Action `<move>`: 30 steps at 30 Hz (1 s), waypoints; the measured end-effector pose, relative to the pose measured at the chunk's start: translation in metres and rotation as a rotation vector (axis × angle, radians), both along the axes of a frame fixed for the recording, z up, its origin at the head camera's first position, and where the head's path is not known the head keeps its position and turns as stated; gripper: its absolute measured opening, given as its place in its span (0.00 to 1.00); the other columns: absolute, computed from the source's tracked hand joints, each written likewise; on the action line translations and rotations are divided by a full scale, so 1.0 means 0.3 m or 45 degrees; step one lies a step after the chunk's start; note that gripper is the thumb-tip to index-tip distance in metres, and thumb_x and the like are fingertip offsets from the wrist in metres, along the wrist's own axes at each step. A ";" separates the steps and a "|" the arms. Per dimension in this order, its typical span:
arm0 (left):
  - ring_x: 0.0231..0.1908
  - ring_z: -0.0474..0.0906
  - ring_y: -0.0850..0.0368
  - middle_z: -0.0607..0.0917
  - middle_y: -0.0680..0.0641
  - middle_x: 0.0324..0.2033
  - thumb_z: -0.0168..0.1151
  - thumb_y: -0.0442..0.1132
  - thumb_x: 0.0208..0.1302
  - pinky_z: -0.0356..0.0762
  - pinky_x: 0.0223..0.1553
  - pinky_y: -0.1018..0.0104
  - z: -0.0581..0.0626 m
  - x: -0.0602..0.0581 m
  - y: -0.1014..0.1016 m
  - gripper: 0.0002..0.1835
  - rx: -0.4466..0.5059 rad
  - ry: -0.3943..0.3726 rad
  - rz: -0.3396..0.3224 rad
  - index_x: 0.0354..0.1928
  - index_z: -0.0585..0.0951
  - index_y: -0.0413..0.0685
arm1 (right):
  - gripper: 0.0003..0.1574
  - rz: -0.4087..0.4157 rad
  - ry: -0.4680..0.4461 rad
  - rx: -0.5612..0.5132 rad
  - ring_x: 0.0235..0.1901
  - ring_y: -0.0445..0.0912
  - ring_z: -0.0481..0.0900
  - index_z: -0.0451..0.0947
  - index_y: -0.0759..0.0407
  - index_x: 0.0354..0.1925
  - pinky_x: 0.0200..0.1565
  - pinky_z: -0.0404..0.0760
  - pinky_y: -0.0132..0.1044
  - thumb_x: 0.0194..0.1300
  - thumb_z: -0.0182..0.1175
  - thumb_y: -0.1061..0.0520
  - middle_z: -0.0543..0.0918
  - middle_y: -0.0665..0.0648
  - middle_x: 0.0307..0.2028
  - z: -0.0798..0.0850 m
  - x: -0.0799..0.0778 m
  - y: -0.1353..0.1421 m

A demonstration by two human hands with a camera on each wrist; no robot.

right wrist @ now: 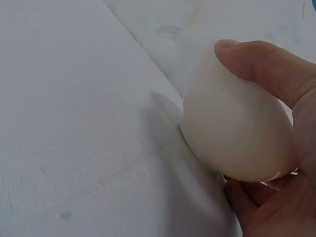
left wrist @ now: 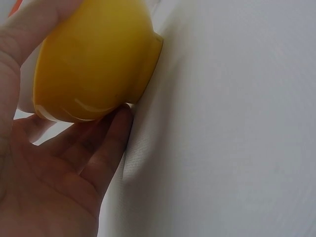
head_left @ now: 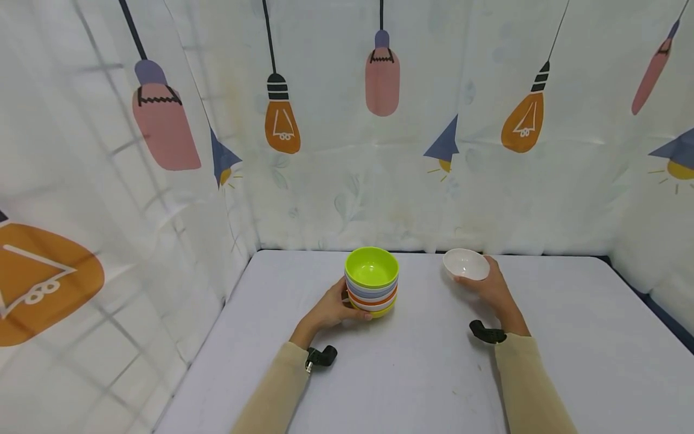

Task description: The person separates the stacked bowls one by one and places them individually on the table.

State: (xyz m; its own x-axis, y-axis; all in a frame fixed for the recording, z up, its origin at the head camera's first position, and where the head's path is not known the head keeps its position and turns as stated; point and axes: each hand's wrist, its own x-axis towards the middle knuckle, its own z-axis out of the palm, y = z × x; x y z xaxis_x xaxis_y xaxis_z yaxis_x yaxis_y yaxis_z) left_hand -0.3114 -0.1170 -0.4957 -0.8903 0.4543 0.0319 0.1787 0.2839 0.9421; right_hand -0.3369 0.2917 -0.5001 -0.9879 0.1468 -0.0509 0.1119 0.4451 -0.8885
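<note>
Looks like the stack [head_left: 371,293] is mostly done on the bench [head_left: 423,367], with the left hand [head_left: 329,306] gripping its bottom yellow bowl [left wrist: 98,64] while the right hand [head_left: 493,290] is pinching the lone white bowl [head_left: 465,265], the only one I'm seeing left unnested, near the far edge.

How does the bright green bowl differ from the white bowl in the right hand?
The green bowl sits atop a stack of bowls; the white bowl is apart, gripped by the right hand. The green bowl is vivid lime; the white bowl, plain white. Both are round and open upward.
</note>
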 end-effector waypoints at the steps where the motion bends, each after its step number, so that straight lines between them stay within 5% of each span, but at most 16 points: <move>1: 0.65 0.75 0.50 0.79 0.53 0.63 0.85 0.42 0.48 0.74 0.68 0.50 -0.001 0.000 -0.001 0.52 -0.006 0.001 0.001 0.73 0.65 0.67 | 0.78 0.001 0.002 -0.003 0.74 0.67 0.56 0.36 0.60 0.81 0.71 0.62 0.64 0.55 0.78 0.42 0.54 0.72 0.77 -0.003 0.001 0.002; 11: 0.64 0.75 0.51 0.79 0.55 0.63 0.85 0.42 0.48 0.74 0.68 0.51 -0.004 -0.002 -0.004 0.51 -0.013 0.003 -0.005 0.72 0.65 0.68 | 0.82 0.014 0.006 0.015 0.75 0.70 0.53 0.28 0.56 0.82 0.72 0.59 0.69 0.56 0.76 0.37 0.49 0.74 0.78 -0.011 0.013 0.040; 30: 0.65 0.75 0.52 0.79 0.55 0.63 0.85 0.46 0.47 0.76 0.67 0.53 -0.012 -0.008 -0.006 0.52 -0.034 -0.014 0.001 0.73 0.64 0.68 | 0.79 -0.157 0.031 -0.024 0.74 0.69 0.53 0.27 0.55 0.81 0.71 0.60 0.68 0.60 0.74 0.38 0.48 0.73 0.78 -0.012 0.040 0.105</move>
